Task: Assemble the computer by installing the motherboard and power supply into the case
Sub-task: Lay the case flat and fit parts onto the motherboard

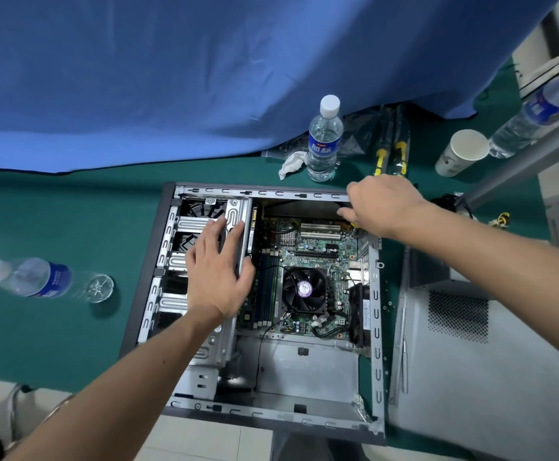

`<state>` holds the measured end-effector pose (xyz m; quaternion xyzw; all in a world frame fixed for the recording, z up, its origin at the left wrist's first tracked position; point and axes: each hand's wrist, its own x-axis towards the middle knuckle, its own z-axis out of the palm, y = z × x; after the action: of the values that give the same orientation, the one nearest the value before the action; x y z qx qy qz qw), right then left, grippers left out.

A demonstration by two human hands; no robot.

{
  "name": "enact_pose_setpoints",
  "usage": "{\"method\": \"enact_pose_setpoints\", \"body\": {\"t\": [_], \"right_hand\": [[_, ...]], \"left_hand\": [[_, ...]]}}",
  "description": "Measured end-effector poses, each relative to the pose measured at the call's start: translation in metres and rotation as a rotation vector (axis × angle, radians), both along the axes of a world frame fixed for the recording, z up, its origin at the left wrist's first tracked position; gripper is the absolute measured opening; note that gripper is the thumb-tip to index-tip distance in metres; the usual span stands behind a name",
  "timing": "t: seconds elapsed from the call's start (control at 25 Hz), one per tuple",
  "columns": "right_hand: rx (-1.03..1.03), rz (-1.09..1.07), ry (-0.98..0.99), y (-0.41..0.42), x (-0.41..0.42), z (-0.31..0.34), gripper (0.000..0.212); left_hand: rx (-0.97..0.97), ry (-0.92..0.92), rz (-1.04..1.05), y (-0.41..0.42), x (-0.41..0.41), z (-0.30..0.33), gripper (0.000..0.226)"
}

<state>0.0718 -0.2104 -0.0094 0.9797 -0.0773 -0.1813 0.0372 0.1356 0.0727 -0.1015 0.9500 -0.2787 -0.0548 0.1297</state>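
Green table [72,207], blue backdrop cloth [171,78]

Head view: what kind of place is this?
Probably a makeshift PC repair or assembly bench: an open grey metal computer case on a green table cover, yellow-handled screwdrivers behind it, blue cloth backdrop.

Both forearms are bare to the frame's edge, with no sleeves, gloves or rings.

The upright clear plastic water bottle [324,138] carries a blue label with white Chinese characters, too blurred to read surely; nothing else is legible.
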Motion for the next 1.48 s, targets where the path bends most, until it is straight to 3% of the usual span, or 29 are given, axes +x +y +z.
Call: {"method": "enact_pose_setpoints", "body": {"t": [0.16, 0.28, 0.36, 0.48, 0.6, 0.72, 0.88, 0.96, 1.16, 1.48], "right_hand": [[0.018, 0.018, -0.076, 0.002, -0.005, 0.012, 0.03], [0.196, -0.162, -0.172, -0.008, -0.014, 0.026, 0.026], [0.477, -0.447, -0.175, -0.022, -0.026, 0.031, 0.022], [1.132, -0.903, -0.047, -0.032, -0.057, 0.026, 0.013], [1.452, -1.009, 0.146, -0.029, -0.093, 0.011, 0.019], [1.415, -0.959, 0.185, -0.016, -0.126, -0.009, 0.029], [1.1, -0.908, 0.0, 0.012, -0.171, -0.05, 0.004], [0.986, -0.969, -0.061, 0.03, -0.194, -0.076, 0.008], [0.888, -1.041, -0.013, 0.061, -0.229, -0.13, 0.008], [0.828, -1.062, 0.003, 0.067, -0.239, -0.157, 0.006]], "left_hand": [[-0.002, 0.0, 0.009, 0.003, 0.0, -0.001, 0.061], [-0.005, 0.008, 0.01, 0.002, -0.002, -0.002, 0.061], [-0.001, 0.01, 0.007, 0.003, -0.002, -0.001, 0.06], [0.009, -0.003, 0.007, 0.001, 0.0, 0.001, 0.06], [0.028, -0.011, 0.0, -0.002, 0.002, 0.003, 0.061], [0.03, 0.024, 0.013, -0.003, -0.002, 0.005, 0.063], [0.112, 0.079, 0.118, -0.016, -0.014, 0.003, 0.074], [0.157, 0.027, 0.131, -0.02, -0.017, 0.003, 0.077], [0.132, -0.004, 0.151, -0.019, -0.017, 0.004, 0.078], [0.116, 0.003, 0.169, -0.024, -0.02, 0.002, 0.078]]}}
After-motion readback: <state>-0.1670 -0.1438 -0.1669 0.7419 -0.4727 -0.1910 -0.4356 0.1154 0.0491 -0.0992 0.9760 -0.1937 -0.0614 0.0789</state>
